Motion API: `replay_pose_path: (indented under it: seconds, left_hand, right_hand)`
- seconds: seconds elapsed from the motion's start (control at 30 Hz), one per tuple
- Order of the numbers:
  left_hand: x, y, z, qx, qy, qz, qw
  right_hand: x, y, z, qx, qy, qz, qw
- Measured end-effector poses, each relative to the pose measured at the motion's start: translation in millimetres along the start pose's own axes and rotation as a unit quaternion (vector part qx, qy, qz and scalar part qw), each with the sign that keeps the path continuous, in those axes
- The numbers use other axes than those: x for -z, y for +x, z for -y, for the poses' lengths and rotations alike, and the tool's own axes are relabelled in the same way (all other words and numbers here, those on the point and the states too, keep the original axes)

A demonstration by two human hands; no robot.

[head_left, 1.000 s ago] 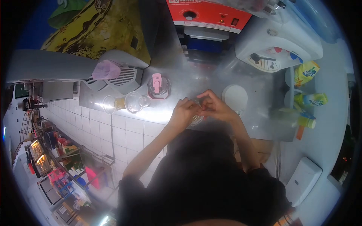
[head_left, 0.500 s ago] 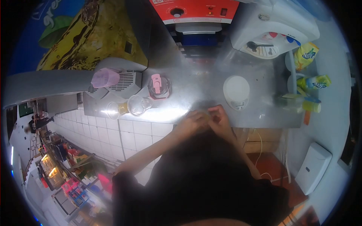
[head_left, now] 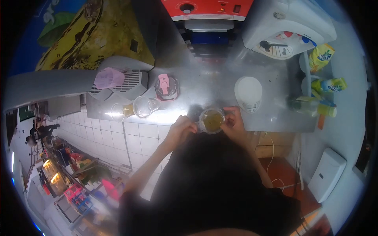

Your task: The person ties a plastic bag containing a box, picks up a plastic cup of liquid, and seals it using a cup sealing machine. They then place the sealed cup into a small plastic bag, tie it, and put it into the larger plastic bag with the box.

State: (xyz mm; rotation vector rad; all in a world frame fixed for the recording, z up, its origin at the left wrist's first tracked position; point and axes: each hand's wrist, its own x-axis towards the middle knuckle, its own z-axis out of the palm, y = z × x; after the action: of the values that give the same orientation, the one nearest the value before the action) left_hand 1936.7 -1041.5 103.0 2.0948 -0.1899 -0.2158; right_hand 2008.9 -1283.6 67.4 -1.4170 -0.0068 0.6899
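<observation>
A clear plastic cup (head_left: 213, 120) with a yellow-green drink in it sits at the counter's near edge, close to my body. My right hand (head_left: 235, 121) grips its rim from the right, finger and thumb bent round the edge. Left of the cup, my left hand (head_left: 182, 129) is closed, its fingertips pressed together near the cup's side. Something thin and see-through shows by those fingertips, too faint to name. Farther left stand two more clear cups (head_left: 144, 107), one lying close to the other, with a pink-handled clear jug (head_left: 165, 86) behind them.
A white kitchen scale (head_left: 249, 91) lies right of the cup on the steel counter (head_left: 208, 84). A red-fronted machine (head_left: 212, 8) and a white dispenser (head_left: 289, 23) stand at the back. Yellow packets (head_left: 323, 57) and a bottle (head_left: 305, 106) line the right side.
My hands were together over the cup and have parted; the left moved leftwards. The cup's open top and its drink now show between them.
</observation>
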Motion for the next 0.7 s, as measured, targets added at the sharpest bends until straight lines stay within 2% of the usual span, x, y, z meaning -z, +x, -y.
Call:
replay_pose_path:
  seconds: [0.07, 0.1, 0.13, 0.17, 0.2, 0.23, 0.27, 0.3, 0.43, 0.5, 0.53, 0.6, 0.67, 0.7]
  left_hand:
    - [-19.7, -5.4, 14.1, 0.113, -0.102, -0.112, 0.982]
    - [-29.8, -6.0, 20.5, 0.115, -0.101, -0.123, 0.981]
    - [-41.0, -5.6, 26.8, 0.124, -0.164, -0.166, 0.964]
    - [-48.4, -5.6, 29.7, 0.132, -0.226, -0.21, 0.942]
    - [-52.1, -6.6, 33.1, 0.134, -0.226, -0.223, 0.939]
    - [-54.1, -6.0, 37.3, 0.146, -0.232, -0.227, 0.935]
    - [-54.1, -4.5, 39.3, 0.157, -0.237, -0.231, 0.93]
    - [-52.3, -2.5, 36.0, 0.161, -0.235, -0.246, 0.927]
    - [-47.3, -1.9, 22.8, 0.167, -0.255, -0.25, 0.919]
    - [-35.4, 1.3, 18.7, 0.151, -0.243, -0.252, 0.924]
    - [-27.2, 2.8, 13.4, 0.152, -0.23, -0.23, 0.933]
    - [-3.9, 0.9, 1.5, 0.151, -0.214, -0.209, 0.942]
    - [29.0, 0.6, -8.9, 0.087, -0.221, -0.178, 0.955]
    - [50.1, -2.2, -14.3, 0.065, -0.245, -0.17, 0.952]
  right_hand:
    - [4.6, -2.4, 0.7, -0.025, 0.001, 0.035, 0.999]
    - [8.5, -2.1, 2.0, -0.049, 0.005, 0.063, 0.997]
    - [14.3, -1.7, 7.6, -0.048, 0.001, 0.073, 0.996]
    - [21.2, -1.9, 16.7, -0.051, -0.007, 0.128, 0.99]
    - [24.4, 0.1, 22.6, -0.055, -0.017, 0.184, 0.981]
    - [23.7, 6.6, 23.2, -0.055, -0.023, 0.198, 0.978]
    - [21.9, 16.0, 21.1, 0.052, -0.15, 0.189, 0.969]
    - [18.3, 24.2, 16.8, 0.161, -0.267, 0.175, 0.934]
    - [3.3, 48.7, -23.3, 0.181, -0.288, 0.259, 0.904]
    - [-5.3, 51.1, -41.7, 0.145, -0.185, 0.249, 0.94]
    - [-10.3, 48.3, -41.2, 0.151, -0.183, 0.256, 0.937]
    - [-26.0, 33.7, -8.1, 0.143, -0.194, 0.215, 0.946]
    - [-52.8, 24.2, 16.0, 0.171, -0.201, 0.201, 0.943]
    - [-70.4, 21.9, 23.3, 0.207, -0.153, 0.184, 0.949]
